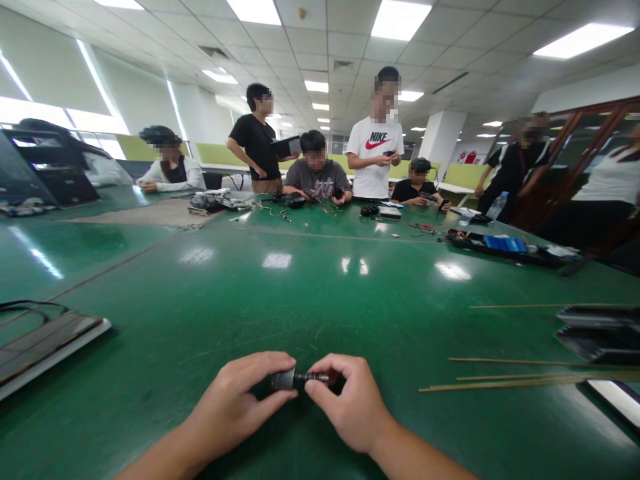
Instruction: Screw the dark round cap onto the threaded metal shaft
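Both hands [233, 393] [356, 403] partly hide dark cylindrical piece [288, 379]

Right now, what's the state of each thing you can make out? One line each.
Dark cylindrical part: held crosswise
Left grip: closed on the part's wider end
Right grip: closed on its narrower section
Thin rods: lying loose on the table
Black tray: open, loaded with items
Ceiling lights: lit
Window blinds: partly lowered, daylight below
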The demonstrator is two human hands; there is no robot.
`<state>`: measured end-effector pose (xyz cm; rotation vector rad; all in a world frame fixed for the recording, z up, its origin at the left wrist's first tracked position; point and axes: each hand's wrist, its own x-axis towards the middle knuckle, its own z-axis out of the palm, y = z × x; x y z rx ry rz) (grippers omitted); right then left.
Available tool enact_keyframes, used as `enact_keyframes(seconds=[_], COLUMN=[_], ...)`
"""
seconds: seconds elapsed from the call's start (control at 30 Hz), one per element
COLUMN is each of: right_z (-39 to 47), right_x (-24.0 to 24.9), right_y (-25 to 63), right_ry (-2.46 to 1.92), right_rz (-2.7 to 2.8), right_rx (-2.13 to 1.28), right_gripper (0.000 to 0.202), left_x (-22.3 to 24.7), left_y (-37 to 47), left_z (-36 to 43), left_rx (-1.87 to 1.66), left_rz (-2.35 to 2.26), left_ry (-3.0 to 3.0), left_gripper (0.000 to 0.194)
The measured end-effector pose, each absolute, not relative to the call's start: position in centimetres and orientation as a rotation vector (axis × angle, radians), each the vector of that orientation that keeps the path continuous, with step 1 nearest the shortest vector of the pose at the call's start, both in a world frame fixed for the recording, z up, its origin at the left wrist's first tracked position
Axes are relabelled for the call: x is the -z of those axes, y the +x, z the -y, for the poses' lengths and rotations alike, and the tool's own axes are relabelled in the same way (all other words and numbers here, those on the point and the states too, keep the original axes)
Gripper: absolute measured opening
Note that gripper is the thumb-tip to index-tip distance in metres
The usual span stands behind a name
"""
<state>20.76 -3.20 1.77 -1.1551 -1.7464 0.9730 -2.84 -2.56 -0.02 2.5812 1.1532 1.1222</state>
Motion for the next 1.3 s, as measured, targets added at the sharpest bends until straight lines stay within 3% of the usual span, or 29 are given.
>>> enact_keyframes(seconds=[1.3], right_z=[3.19], right_x=[-1.83], right_y=[20.74], right_ry=[-1.159], right_rz=[1.734], right_rx=[-0.938], right_gripper=[0.01], left_x=[0.09], left_y=[-3.27], left_z=[2.3], left_rx=[-1.14], left_rz=[-1.152], left_ry=[2.571], left_gripper=[0.039])
